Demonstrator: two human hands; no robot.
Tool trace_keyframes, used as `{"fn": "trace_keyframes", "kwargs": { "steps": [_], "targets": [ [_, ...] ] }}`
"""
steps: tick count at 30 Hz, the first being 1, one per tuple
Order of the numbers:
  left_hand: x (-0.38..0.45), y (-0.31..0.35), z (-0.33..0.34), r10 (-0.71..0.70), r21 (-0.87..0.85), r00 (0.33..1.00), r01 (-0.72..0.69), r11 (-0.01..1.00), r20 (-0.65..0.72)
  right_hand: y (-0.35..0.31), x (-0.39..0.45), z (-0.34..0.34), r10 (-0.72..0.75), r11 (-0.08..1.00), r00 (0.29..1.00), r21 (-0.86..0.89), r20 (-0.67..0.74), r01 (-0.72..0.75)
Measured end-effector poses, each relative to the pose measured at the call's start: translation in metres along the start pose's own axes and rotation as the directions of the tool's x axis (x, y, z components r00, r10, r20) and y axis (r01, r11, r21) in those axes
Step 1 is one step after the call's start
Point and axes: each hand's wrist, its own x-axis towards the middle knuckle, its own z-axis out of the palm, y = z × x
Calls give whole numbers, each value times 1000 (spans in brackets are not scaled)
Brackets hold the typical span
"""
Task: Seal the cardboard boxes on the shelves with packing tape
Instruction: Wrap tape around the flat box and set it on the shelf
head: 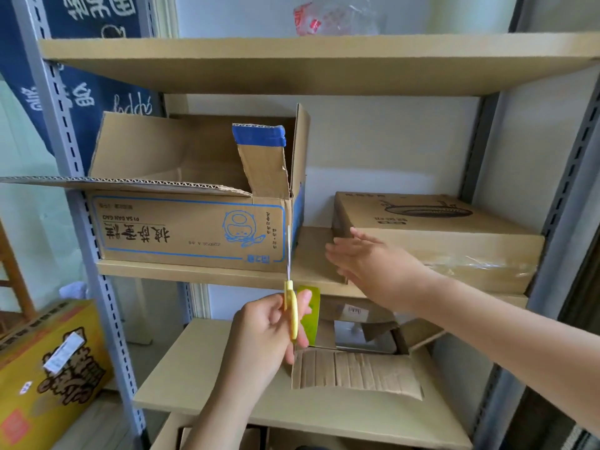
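Before the middle shelf [207,269], left hand [266,329] grips scissors [290,287] upright, blades up.

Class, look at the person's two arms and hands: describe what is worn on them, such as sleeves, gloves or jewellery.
Both the left hand and the right hand are bare, without gloves. No rings, watch or bracelet show. Both forearms are uncovered as far as the picture reaches; no sleeve is visible.

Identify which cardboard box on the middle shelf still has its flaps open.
The blue-printed box on the left: its flaps stand up and out, while the flat box at the right is closed.
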Motion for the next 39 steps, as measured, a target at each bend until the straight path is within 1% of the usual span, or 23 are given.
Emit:
{"fn": "trace_keyframes", "kwargs": {
  "steps": [1, 2, 3, 4, 5, 7, 9, 13, 14, 16, 17, 18, 19, 20, 21, 22, 24, 26, 29, 31, 33, 34, 39],
  "targets": [
    [2, 4, 2, 9, 17, 1000, -9, 1000, 5, -12, -4, -13, 97, 953, 994, 294, -54, -77],
    [6, 7, 5, 19, 43, 1000, -19, 999, 7, -25, -9, -24, 183, 783, 983, 608, -25, -131],
    [9, 9, 9, 31, 82, 1000, -31, 996, 5, -36, -15, -29, 195, 525, 980, 839, 49, -147],
    [13, 12, 14, 46, 135, 999, -46, 990, 1, -47, -21, -33, 151, 302, 984, 944, 90, -133],
    [15, 14, 19, 68, 192, 998, -66, 979, -3, -52, -24, -30, 121, 167, 989, 980, 90, -110],
    [20, 18, 30, 116, 278, 993, -114, 954, 10, -52, -25, -20, 245, 91, 967, 992, 68, -92],
    [27, 22, 38, 144, 263, 982, -172, 949, 120, -42, -27, -15, 382, 17, 918, 992, 106, -121],
    [40, 33, 46, 111, -58, 884, -95, 994, 455, -11, -42, -14, 512, -36, 848, 989, 140, -142],
    [44, 34, 50, 150, -75, 877, -130, 989, 457, -6, -44, -16, 541, -77, 828, 989, 148, -127],
    [52, 34, 63, 334, -41, 893, -338, 940, 302, 4, -44, -21, 632, -126, 763, 990, 135, -70],
    [56, 34, 70, 463, 17, 872, -471, 882, 161, 11, -43, -26, 704, -73, 704, 996, 88, -52],
    [62, 34, 77, 578, 108, 816, -576, 810, 11, 22, -42, -29, 785, 40, 619, 997, 11, -69],
    [67, 35, 83, 646, 210, 754, -617, 758, -119, 34, -42, -32, 844, 193, 527, 972, -96, -131],
    [73, 36, 87, 645, 290, 729, -581, 760, -229, 48, -44, -35, 854, 363, 474, 898, -215, -247],
    [78, 34, 91, 593, 307, 749, -513, 801, -296, 62, -47, -36, 829, 508, 471, 760, -302, -407],
    [85, 31, 95, 507, 295, 807, -427, 855, -302, 75, -52, -34, 806, 581, 488, 604, -335, -545],
    [100, 16, 103, 347, 329, 923, -280, 902, -166, 95, -63, -24, 795, 606, 510, 456, -328, -651],
    [109, 4, 110, 253, 321, 966, -222, 921, -59, 106, -71, -15, 797, 597, 538, 489, -273, -636],
    [121, -9, 114, 248, 255, 963, -215, 943, -106, 112, -73, -5, 757, 639, 615, 451, -222, -623],
    [124, -12, 116, 251, 318, 950, -184, 930, -184, 111, -71, -1, 729, 677, 650, 370, -215, -636],
    [123, -13, 123, 297, 440, 911, -150, 885, -287, 109, -70, 3, 721, 688, 654, 352, -231, -634],
    [121, -15, 128, 301, 431, 896, -142, 891, -327, 108, -70, 4, 714, 696, 656, 351, -246, -626],
    [109, -23, 144, 223, 242, 900, -138, 960, -374, 102, -73, 13, 718, 694, 619, 409, -319, -593]
  ]
}}
